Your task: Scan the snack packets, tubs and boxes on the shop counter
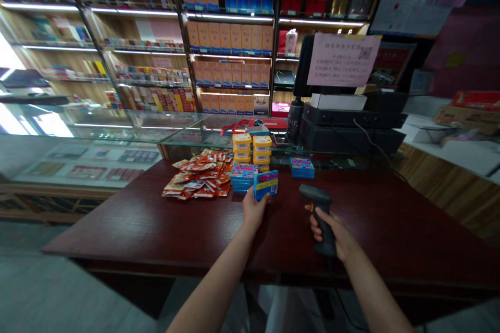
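Observation:
My left hand [254,209] grips a small blue box [266,185] with pink lettering and a yellow band, held upright with a barcode showing. In my right hand [332,231] is a black barcode scanner [317,196], its head pointing left toward the box. Just behind the held box stands a stack of similar blue boxes [242,178]. Yellow tubs with white lids [242,140] are piled behind that stack. A smaller pile of blue boxes [302,167] sits to the right, beyond the scanner. Left of the tubs lies a heap of orange packets [201,174].
The dark red wooden desk [156,223] meets a glass counter [183,138] at the back. A monitor with a pink notice [344,60] stands above black machines [351,132] at right. Shelves with boxes [230,36] line the wall. The scanner's cable [344,307] hangs over the front edge.

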### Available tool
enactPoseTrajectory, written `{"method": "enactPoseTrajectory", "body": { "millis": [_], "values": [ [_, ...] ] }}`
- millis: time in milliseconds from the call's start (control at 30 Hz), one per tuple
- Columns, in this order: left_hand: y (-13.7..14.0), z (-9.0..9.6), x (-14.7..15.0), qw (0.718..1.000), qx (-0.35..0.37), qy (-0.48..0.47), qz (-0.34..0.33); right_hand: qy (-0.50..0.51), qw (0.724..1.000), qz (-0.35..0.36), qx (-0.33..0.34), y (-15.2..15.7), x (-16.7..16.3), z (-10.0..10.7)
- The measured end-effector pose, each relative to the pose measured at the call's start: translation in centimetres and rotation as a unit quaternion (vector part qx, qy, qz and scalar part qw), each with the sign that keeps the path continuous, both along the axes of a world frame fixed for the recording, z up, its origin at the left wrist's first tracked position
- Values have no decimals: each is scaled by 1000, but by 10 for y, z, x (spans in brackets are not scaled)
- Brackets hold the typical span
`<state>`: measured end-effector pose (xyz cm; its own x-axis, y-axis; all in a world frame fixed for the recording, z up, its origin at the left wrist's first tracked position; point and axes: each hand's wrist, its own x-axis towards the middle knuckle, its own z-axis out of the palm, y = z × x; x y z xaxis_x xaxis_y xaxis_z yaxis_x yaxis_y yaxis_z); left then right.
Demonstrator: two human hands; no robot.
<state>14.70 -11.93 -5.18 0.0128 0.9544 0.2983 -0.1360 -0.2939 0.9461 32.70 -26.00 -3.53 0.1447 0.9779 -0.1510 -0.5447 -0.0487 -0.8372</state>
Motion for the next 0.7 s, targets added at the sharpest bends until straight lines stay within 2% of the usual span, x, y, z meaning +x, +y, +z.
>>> {"method": "enactPoseTrajectory", "body": {
  "millis": [67,167,267,367,467,533,600,633,700],
  "values": [
    [0,10,-2,999,30,37,15,60,998,7,19,6,8,-5],
    [6,34,-9,990,88,89,72,89,995,20,30,9,14,-10],
    [21,65,-26,957,169,170,164,126,991,24,36,9,17,-15],
    [41,90,-49,876,283,322,220,155,987,14,32,10,18,-19],
    [57,102,-68,765,364,490,205,169,985,0,25,11,19,-21],
    [63,103,-75,706,381,569,179,181,983,-2,25,11,20,-22],
    [66,100,-79,676,381,615,143,189,982,1,26,11,20,-22],
    [67,97,-81,671,379,625,125,191,981,3,27,11,20,-22],
    [69,89,-85,678,375,625,93,193,981,4,29,11,20,-22]
  ]
}}
